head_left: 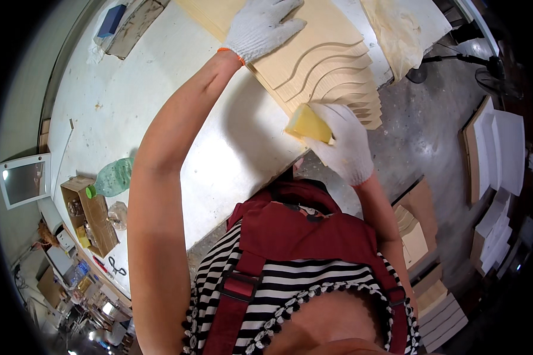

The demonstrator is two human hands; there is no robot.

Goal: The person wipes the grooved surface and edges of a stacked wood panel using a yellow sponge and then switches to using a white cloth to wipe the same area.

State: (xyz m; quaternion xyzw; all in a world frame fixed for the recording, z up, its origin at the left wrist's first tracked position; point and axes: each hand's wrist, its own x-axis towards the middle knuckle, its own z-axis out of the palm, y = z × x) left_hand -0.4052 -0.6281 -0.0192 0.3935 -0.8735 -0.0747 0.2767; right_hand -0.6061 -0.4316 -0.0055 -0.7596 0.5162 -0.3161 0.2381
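My left hand (263,29), in a white knit glove with an orange cuff, lies flat on a stack of thin pale wooden panels (323,56), its fingers spread. The panels overlap like steps and have wavy cut edges toward the right. In my right hand (344,142), also gloved in white, is a yellow sponge block (310,124). It is held against or just over the near edge of the stack; whether it touches the wood I cannot tell. The stack rests on a white table (213,177) and reaches past its right edge.
On the table's left are a green bottle (114,176), a cardboard box (89,216) of small items and dark scissors (117,266). A blue block (112,21) sits far left. Brownish paper (397,35) lies far right. More panels (497,148) stand on the floor at right.
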